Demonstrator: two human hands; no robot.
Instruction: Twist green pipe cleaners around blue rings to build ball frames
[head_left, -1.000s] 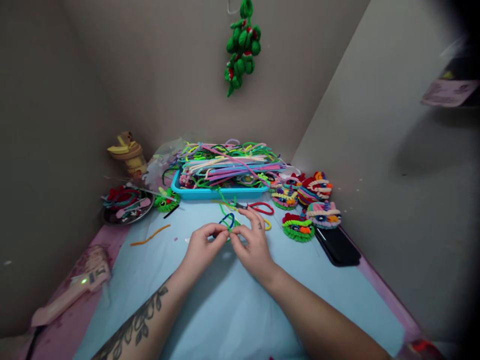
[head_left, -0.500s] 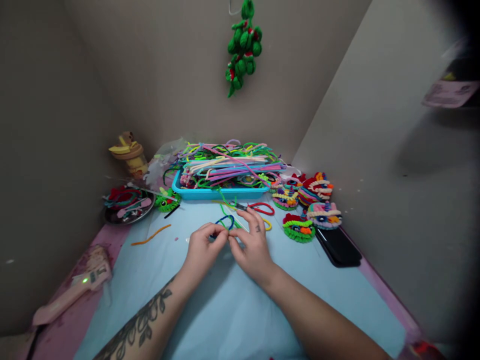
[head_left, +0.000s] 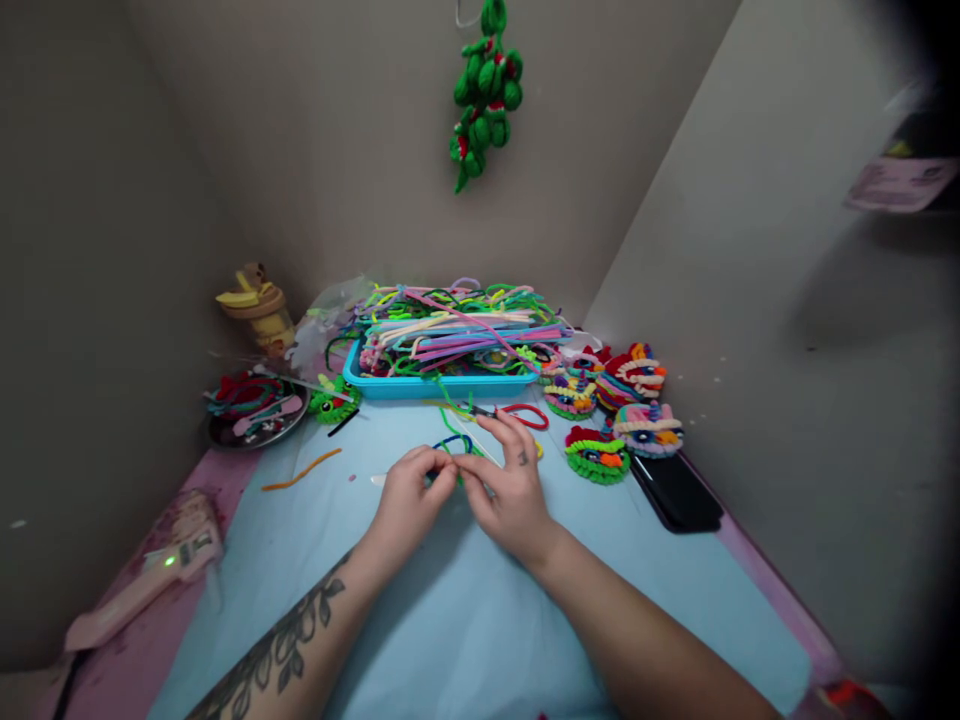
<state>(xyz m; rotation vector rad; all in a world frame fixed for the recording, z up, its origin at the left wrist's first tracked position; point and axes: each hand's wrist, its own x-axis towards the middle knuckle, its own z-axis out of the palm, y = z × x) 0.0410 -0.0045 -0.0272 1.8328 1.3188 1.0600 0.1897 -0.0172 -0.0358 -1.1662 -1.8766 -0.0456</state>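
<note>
My left hand (head_left: 409, 500) and my right hand (head_left: 510, 490) meet over the light blue mat (head_left: 465, 620), fingers pinched together on a small piece made of green and blue pipe cleaners (head_left: 452, 447). The blue loop sticks up just beyond my fingertips. My right index finger stretches out toward the red-handled scissors (head_left: 517, 413) lying just behind. The pinched end of the piece is hidden by my fingers.
A blue tray (head_left: 435, 385) heaped with pipe cleaners stands at the back. Several finished fuzzy faces (head_left: 598, 455) lie at the right beside a black phone (head_left: 675, 492). A glue gun (head_left: 142, 585) lies front left, a metal dish (head_left: 255, 410) and orange pipe cleaner (head_left: 300, 470) at left.
Both hands shifted slightly toward me and closed tighter around the pipe cleaner piece; the blue loop sits lower between the fingers.
</note>
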